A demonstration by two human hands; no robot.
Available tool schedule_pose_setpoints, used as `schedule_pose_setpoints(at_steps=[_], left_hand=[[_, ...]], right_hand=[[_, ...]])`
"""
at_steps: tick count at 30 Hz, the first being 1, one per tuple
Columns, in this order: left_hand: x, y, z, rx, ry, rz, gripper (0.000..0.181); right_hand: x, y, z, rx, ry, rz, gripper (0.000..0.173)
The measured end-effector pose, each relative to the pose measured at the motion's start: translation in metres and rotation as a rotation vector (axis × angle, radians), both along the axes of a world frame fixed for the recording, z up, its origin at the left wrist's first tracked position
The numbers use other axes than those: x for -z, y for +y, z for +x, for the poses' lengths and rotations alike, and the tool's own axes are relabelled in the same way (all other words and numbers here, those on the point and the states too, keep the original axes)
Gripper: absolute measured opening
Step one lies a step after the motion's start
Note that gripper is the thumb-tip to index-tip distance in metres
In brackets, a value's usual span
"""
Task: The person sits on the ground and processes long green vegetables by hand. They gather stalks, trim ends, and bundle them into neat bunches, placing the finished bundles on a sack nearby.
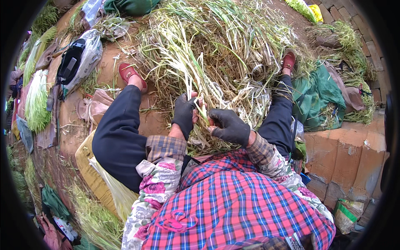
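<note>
In dark fingerless gloves, both hands meet over the lap, above a large heap of long green and pale plant stalks (215, 40). My left hand (186, 112) is closed around a few pale stalks (201, 107) whose leafy ends run up onto the heap. Beside it on the right, my right hand (228, 125) pinches at the lower end of these stalks with thumb and fingers; which piece it grips is partly hidden. Loose dry peelings (253, 100) lie just beyond the right hand.
Green cloth (318, 93) lies to the right, near a brick ledge (347, 159). On the left are a bundle of pale green stalks (39, 100), a black bag (72, 62) on plastic sacking, and a yellow block (97, 178). Red shoes (132, 75) flank the heap.
</note>
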State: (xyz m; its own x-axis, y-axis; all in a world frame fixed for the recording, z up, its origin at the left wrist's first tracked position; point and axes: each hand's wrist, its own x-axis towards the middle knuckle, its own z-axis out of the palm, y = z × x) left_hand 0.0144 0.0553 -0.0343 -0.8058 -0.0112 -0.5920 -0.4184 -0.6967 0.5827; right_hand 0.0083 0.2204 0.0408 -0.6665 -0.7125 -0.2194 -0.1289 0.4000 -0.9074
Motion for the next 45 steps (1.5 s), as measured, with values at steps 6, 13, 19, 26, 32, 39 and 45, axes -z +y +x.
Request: schedule_pose_setpoints(at_steps=[6,13,19,26,32,39,45], left_hand=[[-0.022,-0.011,0.003,-0.125,0.198,0.004,0.037],[-0.028,-0.008,0.005,-0.151,0.265,0.09,0.034],[-0.03,-0.012,0.008,-0.195,0.29,0.136,0.033],[-0.05,-0.031,0.012,-0.256,0.387,0.229,0.03],[-0.035,-0.022,0.01,-0.202,0.314,0.095,0.026],[-0.04,-0.017,0.007,-0.154,0.287,0.019,0.025],[-0.042,-0.015,0.007,-0.082,0.275,0.188,0.022]], right_hand=[[0.088,0.036,-0.013,0.4,-0.127,0.017,0.016],[0.108,0.045,-0.014,0.527,-0.071,0.152,0.02],[0.13,0.081,-0.034,0.601,0.188,0.537,0.022],[0.129,0.114,-0.049,0.583,0.119,0.799,0.025],[-0.001,-0.007,-0.021,0.271,0.188,-0.047,0.031],[0.028,-0.012,-0.007,0.315,-0.314,-0.334,0.016],[0.034,0.013,-0.02,0.687,-0.597,-0.546,0.009]])
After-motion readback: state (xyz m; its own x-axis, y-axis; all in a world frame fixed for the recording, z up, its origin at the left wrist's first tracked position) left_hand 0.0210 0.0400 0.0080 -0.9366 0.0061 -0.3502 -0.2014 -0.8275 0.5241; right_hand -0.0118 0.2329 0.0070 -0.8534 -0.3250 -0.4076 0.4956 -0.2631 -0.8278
